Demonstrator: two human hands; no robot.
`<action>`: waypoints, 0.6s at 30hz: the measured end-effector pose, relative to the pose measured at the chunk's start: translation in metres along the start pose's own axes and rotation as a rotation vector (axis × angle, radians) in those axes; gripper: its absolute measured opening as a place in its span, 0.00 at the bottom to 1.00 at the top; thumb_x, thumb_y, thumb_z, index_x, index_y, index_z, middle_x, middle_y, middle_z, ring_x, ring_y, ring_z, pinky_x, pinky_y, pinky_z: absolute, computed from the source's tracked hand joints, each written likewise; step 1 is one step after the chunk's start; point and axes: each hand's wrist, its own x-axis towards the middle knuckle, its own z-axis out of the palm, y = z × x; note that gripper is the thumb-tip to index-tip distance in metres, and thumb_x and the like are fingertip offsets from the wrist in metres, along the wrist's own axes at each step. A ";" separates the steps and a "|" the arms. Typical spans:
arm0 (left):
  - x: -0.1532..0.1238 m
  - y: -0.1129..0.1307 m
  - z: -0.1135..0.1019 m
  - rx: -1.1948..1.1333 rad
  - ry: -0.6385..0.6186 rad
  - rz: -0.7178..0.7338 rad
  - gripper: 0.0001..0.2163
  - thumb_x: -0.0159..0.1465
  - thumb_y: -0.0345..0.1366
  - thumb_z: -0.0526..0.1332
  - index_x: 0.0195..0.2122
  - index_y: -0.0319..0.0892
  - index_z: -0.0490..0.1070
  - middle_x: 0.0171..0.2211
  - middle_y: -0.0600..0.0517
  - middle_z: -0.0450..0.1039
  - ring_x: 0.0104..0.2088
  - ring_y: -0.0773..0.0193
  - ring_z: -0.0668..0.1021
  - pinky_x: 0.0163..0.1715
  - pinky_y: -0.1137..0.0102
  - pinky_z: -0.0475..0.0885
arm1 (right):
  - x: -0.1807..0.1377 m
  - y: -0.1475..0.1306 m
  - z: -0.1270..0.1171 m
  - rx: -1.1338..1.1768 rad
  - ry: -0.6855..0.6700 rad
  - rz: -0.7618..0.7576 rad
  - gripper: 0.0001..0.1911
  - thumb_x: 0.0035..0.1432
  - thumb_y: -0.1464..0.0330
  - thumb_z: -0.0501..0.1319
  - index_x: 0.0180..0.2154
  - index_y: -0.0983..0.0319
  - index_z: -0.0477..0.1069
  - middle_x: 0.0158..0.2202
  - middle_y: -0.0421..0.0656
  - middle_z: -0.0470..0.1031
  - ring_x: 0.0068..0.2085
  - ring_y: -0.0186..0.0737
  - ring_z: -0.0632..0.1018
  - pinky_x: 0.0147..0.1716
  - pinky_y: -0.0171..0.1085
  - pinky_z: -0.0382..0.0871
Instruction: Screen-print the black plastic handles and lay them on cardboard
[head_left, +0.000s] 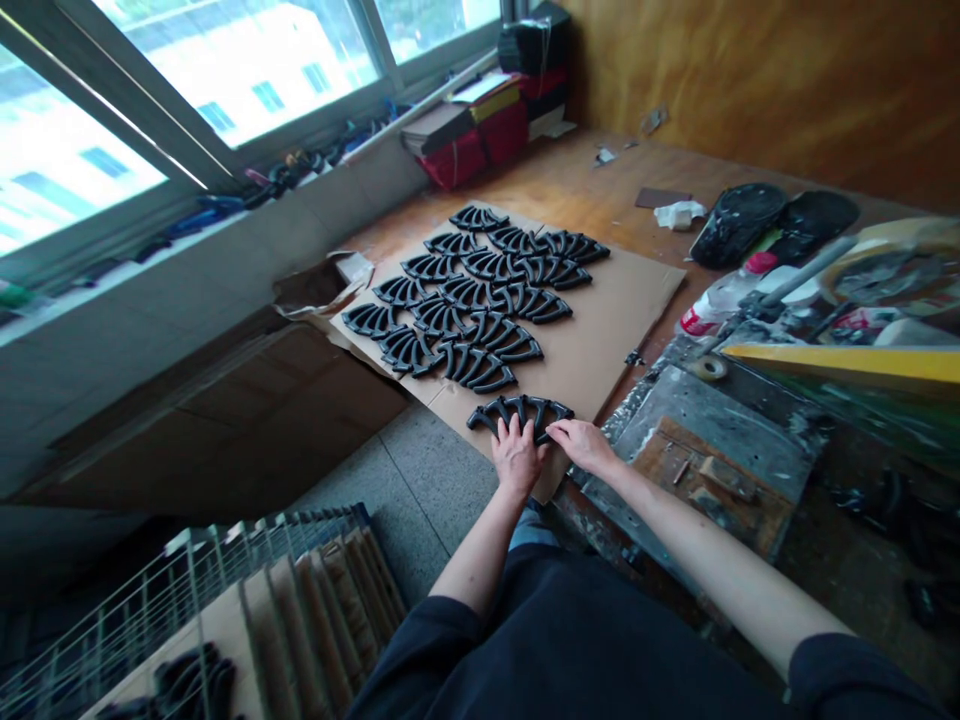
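A black fan-shaped strap piece lies at the near edge of a cardboard sheet on the wooden table. My left hand rests on its near side with fingers stretched flat over it. My right hand touches its right end, fingers extended and pressing down. Farther back on the cardboard, several identical black pieces lie in overlapping rows.
A paint-stained board with a tape roll sits to my right, with bottles, black shoe soles and clutter beyond. A wire basket with cardboard dividers and black pieces stands at lower left. Red boxes sit by the window.
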 end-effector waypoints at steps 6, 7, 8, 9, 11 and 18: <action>0.003 -0.002 -0.015 0.011 -0.019 -0.045 0.23 0.59 0.46 0.64 0.55 0.45 0.73 0.60 0.44 0.67 0.62 0.43 0.64 0.56 0.53 0.65 | -0.007 -0.002 -0.009 0.040 -0.005 0.048 0.17 0.68 0.56 0.52 0.44 0.59 0.73 0.37 0.44 0.80 0.40 0.40 0.79 0.37 0.33 0.63; 0.001 -0.004 -0.021 0.021 -0.007 -0.047 0.23 0.59 0.46 0.65 0.55 0.45 0.73 0.60 0.44 0.67 0.62 0.43 0.64 0.56 0.53 0.65 | -0.009 -0.002 -0.013 0.034 -0.013 0.071 0.18 0.68 0.55 0.50 0.42 0.59 0.72 0.35 0.43 0.80 0.39 0.40 0.80 0.35 0.33 0.62; 0.000 -0.007 -0.026 0.033 0.012 -0.047 0.23 0.58 0.45 0.66 0.54 0.45 0.74 0.60 0.44 0.68 0.62 0.43 0.64 0.56 0.53 0.65 | -0.010 -0.002 -0.017 0.023 -0.022 0.091 0.19 0.69 0.55 0.48 0.40 0.59 0.72 0.33 0.43 0.79 0.37 0.40 0.79 0.33 0.33 0.61; 0.001 -0.010 -0.032 0.045 0.034 -0.043 0.23 0.58 0.45 0.66 0.54 0.45 0.74 0.59 0.44 0.68 0.62 0.43 0.65 0.56 0.53 0.66 | -0.010 -0.001 -0.021 0.009 -0.033 0.105 0.21 0.70 0.55 0.46 0.38 0.58 0.72 0.32 0.43 0.79 0.37 0.40 0.79 0.33 0.33 0.60; 0.009 -0.015 -0.045 0.064 0.087 -0.033 0.22 0.58 0.44 0.66 0.53 0.45 0.74 0.59 0.44 0.69 0.62 0.44 0.65 0.56 0.54 0.66 | -0.006 0.002 -0.028 -0.017 -0.047 0.118 0.23 0.71 0.55 0.44 0.36 0.58 0.72 0.33 0.43 0.79 0.38 0.40 0.79 0.34 0.34 0.61; 0.118 0.016 -0.080 0.048 0.201 0.146 0.21 0.58 0.47 0.65 0.52 0.47 0.75 0.60 0.47 0.68 0.63 0.45 0.64 0.58 0.55 0.63 | 0.032 0.015 -0.025 -0.138 -0.043 0.181 0.21 0.67 0.59 0.51 0.55 0.60 0.72 0.60 0.52 0.69 0.62 0.49 0.67 0.59 0.43 0.57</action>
